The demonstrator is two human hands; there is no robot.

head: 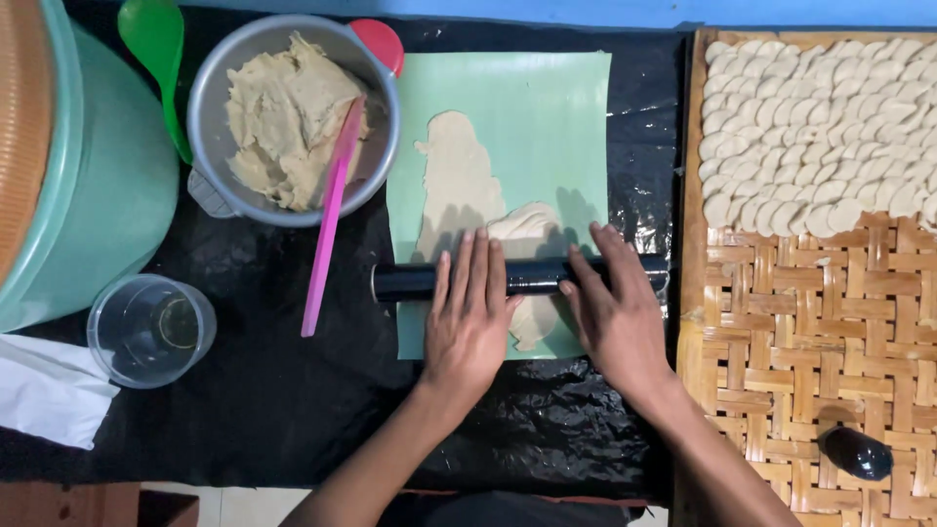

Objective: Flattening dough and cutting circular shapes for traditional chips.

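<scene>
Nearest, the left hand [467,327] and right hand [613,317] lie flat, fingers stretched open, pressing on a black rolling pin [522,277], gripping nothing. The pin lies crosswise over pale flattened dough [459,185] on a green sheet [556,107]. Beyond, a metal bowl [210,98] holds more dough and a pink spatula [330,220]. At right, a woven tray [781,322] carries cut rounds [820,127].

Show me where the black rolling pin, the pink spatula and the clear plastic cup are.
black rolling pin [405,282], head view, on its bare left end.
pink spatula [322,254], head view, midway along its handle.
clear plastic cup [151,330], head view, on its inside bottom.
</scene>
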